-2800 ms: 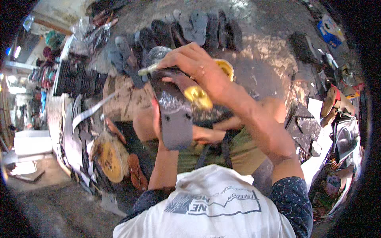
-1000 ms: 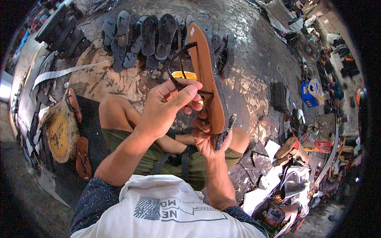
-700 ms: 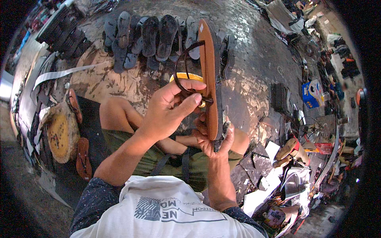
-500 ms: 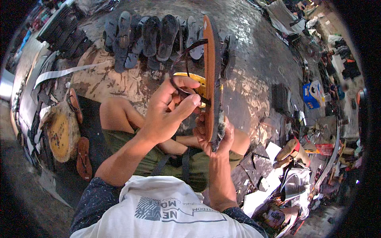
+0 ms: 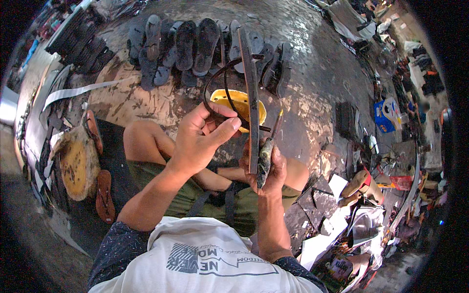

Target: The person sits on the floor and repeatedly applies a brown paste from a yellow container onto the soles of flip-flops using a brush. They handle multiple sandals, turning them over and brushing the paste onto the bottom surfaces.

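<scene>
A sandal [image 5: 252,97] stands edge-on in front of me, its sole upright and thin from this angle. My left hand [image 5: 195,141] pinches its dark strap [image 5: 205,88], which loops out on the left; strap ends stick out on the sole's right side. Closed round the heel end of the sole is my right hand [image 5: 274,171]. That same hand also holds an awl-like tool [image 5: 264,163] with a dark, mottled handle, its thin shaft pointing up and away. Behind the sole lies a yellow rounded block with dark holes [image 5: 262,111], partly hidden by the sandal and strap.
Rows of dark sandals [image 5: 184,46] lie on the floor ahead. To my left are a worn yellow-topped round block [image 5: 75,166] and a brown sandal [image 5: 104,195]. At right, a blue-and-white box [image 5: 387,116], scraps and a brown shoe-shaped form [image 5: 355,185] clutter the floor.
The sandal has turned from showing its brown face to nearly edge-on, shifting slightly left. The tool's handle and shaft now show plainly beside it. My left hand keeps its pinch on the strap.
</scene>
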### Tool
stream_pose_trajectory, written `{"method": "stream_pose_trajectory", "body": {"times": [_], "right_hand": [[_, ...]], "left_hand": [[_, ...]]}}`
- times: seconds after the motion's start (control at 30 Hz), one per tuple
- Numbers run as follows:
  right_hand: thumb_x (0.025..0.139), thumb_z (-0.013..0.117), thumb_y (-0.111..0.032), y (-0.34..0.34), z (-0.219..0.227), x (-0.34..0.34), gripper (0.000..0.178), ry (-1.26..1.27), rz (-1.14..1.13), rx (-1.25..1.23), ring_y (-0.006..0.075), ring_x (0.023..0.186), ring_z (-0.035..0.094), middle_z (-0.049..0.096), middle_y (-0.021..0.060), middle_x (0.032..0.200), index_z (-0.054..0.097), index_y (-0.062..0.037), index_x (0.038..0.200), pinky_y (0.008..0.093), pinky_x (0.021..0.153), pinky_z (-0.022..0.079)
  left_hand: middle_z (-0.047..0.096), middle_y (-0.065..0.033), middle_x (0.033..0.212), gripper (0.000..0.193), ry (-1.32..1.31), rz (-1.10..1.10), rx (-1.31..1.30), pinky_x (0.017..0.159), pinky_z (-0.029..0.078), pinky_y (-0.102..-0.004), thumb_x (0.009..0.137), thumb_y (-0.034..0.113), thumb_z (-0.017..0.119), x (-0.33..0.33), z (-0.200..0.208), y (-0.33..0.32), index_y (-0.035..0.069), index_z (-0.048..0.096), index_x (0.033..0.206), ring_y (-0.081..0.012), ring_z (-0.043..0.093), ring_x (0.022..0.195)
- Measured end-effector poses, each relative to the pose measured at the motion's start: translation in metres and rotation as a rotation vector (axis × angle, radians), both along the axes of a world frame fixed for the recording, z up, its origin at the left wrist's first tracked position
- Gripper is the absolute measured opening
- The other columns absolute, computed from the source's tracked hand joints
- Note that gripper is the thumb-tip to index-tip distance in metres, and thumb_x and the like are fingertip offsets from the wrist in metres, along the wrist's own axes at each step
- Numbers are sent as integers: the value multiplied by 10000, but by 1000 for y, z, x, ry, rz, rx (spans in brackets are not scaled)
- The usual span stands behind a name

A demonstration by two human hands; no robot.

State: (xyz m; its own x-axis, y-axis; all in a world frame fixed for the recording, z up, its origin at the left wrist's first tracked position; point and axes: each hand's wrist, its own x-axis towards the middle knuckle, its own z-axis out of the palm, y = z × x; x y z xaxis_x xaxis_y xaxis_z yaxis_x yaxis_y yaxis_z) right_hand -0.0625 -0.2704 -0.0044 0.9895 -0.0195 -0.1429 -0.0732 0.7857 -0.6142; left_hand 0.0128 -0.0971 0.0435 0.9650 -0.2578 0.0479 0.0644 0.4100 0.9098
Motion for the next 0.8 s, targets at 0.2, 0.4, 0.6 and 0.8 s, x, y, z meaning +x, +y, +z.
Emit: {"method": "stream_pose_trajectory", "body": {"times": [0.2, 0.4, 0.6, 0.8], "right_hand": [[936, 670, -450, 9, 3, 0, 573, 57, -85, -76, 209, 741, 660, 685, 160, 1034, 582, 24, 1246, 330, 627, 547], [933, 668, -432, 2, 0, 0, 556, 43, -100, -166, 232, 764, 700, 697, 157, 987, 577, 36, 1219, 338, 665, 604], [941, 671, -383, -1, -2, -2, 530, 36, 19, -148, 219, 878, 707, 684, 120, 1056, 547, 20, 1262, 361, 796, 615], [971, 680, -301, 18, 5, -2, 494, -2, 33, -182, 191, 965, 697, 674, 93, 1120, 526, 2, 1330, 347, 857, 592]], "left_hand": [[711, -57, 1069, 195, 121, 35, -174, 825, 572, -238, 964, 75, 722, -13, -15, -12, 15, 637, 1128, -91, 670, 930], [710, -18, 1039, 200, 291, -92, -315, 845, 536, -267, 963, 139, 740, -10, -17, -7, 37, 685, 1126, -86, 642, 897], [700, 12, 977, 158, 408, 59, -459, 795, 488, -234, 998, 226, 706, -12, -30, 4, 95, 715, 1085, -69, 603, 851], [702, -17, 1064, 286, 221, 19, -377, 888, 527, -275, 1049, 329, 610, -7, -43, -9, 70, 660, 1160, -99, 650, 961]]}}
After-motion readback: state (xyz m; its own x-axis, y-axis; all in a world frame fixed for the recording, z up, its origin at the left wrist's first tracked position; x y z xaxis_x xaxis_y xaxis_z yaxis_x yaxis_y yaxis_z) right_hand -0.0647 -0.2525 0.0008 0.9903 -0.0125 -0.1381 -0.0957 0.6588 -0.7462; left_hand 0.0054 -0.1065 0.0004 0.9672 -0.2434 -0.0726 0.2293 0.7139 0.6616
